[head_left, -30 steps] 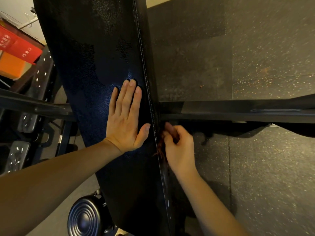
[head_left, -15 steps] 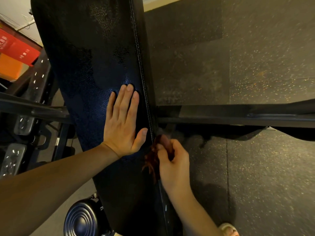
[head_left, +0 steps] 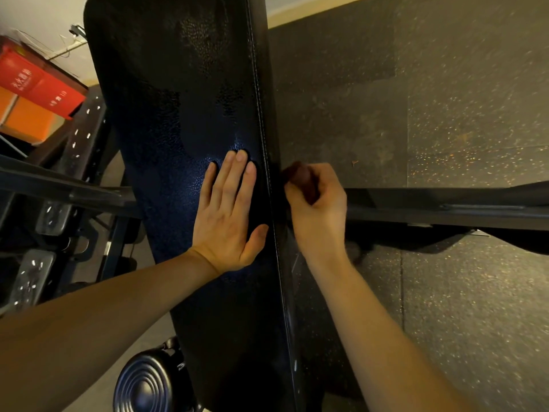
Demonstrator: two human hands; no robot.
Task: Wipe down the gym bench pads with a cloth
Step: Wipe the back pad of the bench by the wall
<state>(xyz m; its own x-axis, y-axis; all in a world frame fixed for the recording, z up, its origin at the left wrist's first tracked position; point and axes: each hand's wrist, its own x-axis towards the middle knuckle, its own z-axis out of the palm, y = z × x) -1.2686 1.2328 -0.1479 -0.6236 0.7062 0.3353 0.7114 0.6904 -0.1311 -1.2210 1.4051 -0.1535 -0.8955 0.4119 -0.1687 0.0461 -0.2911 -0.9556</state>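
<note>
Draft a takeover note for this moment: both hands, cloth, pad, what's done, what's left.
Left hand: flat on the bench pad top, fingers straight.
Right hand: grips the dark red cloth against the pad's right side edge, near the frame bar.
Done: cannot tell how much has been wiped.
Left: probably finish that side edge, then check the top.

Left hand [head_left: 227, 215] lies flat on the bench pad [head_left: 178, 114]; right hand [head_left: 318, 209] beside the pad's right edge.
</note>
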